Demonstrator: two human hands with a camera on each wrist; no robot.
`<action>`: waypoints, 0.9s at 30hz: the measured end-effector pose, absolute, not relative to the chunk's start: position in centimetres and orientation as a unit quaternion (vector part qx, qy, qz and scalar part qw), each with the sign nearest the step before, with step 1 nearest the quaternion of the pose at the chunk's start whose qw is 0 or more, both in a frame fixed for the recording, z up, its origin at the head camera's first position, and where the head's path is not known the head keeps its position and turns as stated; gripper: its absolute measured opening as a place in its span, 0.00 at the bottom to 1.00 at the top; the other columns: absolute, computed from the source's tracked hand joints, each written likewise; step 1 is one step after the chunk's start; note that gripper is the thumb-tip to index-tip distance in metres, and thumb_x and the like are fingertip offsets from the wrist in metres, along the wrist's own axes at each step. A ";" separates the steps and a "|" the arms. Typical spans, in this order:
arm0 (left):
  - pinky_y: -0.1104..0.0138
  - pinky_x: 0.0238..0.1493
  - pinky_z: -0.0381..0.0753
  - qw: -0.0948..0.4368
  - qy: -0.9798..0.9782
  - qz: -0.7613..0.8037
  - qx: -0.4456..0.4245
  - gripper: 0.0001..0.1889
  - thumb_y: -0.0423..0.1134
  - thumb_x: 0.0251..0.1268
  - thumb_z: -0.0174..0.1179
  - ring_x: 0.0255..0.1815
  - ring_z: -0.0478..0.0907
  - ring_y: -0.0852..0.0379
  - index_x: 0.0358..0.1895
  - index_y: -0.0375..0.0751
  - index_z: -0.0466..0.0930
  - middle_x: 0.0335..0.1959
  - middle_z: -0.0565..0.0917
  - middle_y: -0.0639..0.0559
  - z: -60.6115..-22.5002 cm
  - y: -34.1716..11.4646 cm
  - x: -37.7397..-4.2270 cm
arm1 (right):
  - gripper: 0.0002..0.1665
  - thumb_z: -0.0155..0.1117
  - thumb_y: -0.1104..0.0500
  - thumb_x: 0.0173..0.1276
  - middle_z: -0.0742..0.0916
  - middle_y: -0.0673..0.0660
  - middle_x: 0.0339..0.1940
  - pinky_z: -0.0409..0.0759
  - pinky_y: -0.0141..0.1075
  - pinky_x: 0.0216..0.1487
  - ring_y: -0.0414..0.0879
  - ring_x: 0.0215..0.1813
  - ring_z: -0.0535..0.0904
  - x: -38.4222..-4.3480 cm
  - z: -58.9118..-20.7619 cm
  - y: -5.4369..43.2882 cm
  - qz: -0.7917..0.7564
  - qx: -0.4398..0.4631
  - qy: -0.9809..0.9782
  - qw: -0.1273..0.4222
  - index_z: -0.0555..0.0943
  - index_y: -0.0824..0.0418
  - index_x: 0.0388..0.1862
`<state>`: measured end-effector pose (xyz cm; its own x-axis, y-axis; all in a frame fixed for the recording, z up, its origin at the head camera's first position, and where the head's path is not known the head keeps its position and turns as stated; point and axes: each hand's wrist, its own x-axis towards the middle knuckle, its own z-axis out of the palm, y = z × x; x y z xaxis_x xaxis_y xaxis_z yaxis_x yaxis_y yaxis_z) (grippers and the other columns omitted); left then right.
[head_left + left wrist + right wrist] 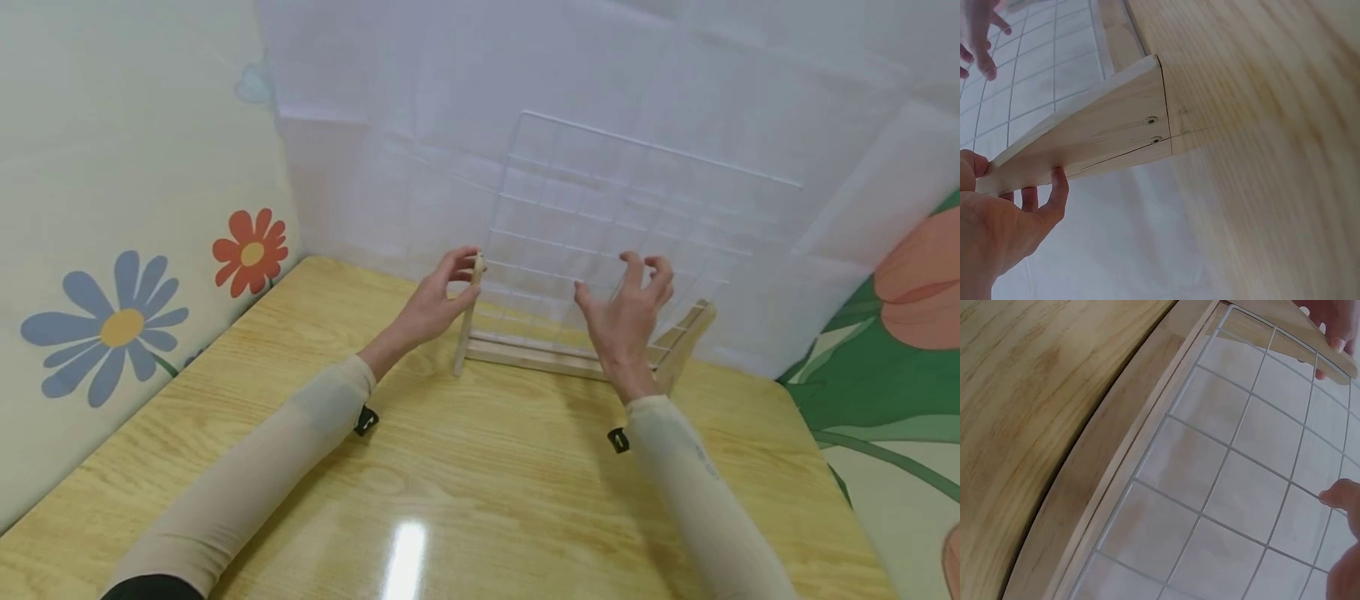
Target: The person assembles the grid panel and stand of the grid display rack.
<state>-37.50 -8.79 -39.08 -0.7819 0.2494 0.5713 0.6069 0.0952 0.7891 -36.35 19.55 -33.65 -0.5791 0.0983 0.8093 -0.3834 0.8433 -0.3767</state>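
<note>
A white wire grid point(652, 146) leans back in a pale wooden stand, its lower edge along the front bar point(536, 357). My left hand point(435, 300) holds the upper end of the left side panel point(1097, 131), thumb on one side and fingers on the other. Two screws point(1150, 120) show low on that panel. In front of the grid, toward its right half, is my right hand point(626, 321), fingers spread and bent a little. Its thumb point(1338, 492) overlaps a grid wire in the right wrist view; nothing is in its grasp.
The stand's right side panel point(686, 342) rises just beyond the right hand. Behind the grid hangs a white sheet point(420, 75). Flower-printed covering point(120, 327) borders the wooden table point(480, 483) on the left, with more on the right.
</note>
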 end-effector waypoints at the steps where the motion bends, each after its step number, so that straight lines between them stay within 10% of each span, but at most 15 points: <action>1: 0.51 0.53 0.82 0.146 -0.727 -0.602 -0.295 0.30 0.31 0.77 0.56 0.65 0.72 0.43 0.78 0.40 0.58 0.68 0.73 0.40 -39.1 -8.7 -37.5 | 0.40 0.83 0.48 0.54 0.64 0.62 0.66 0.78 0.47 0.56 0.60 0.67 0.61 -36.3 -33.7 19.6 0.268 0.082 -0.847 0.453 0.74 0.59 0.61; 27: 0.47 0.55 0.80 0.127 -0.721 -0.605 -0.312 0.30 0.33 0.79 0.55 0.66 0.71 0.42 0.78 0.40 0.56 0.68 0.73 0.40 -38.9 -7.4 -37.8 | 0.40 0.80 0.44 0.58 0.65 0.62 0.67 0.81 0.48 0.38 0.59 0.67 0.61 -36.1 -35.2 21.2 0.256 0.075 -0.833 0.484 0.73 0.56 0.63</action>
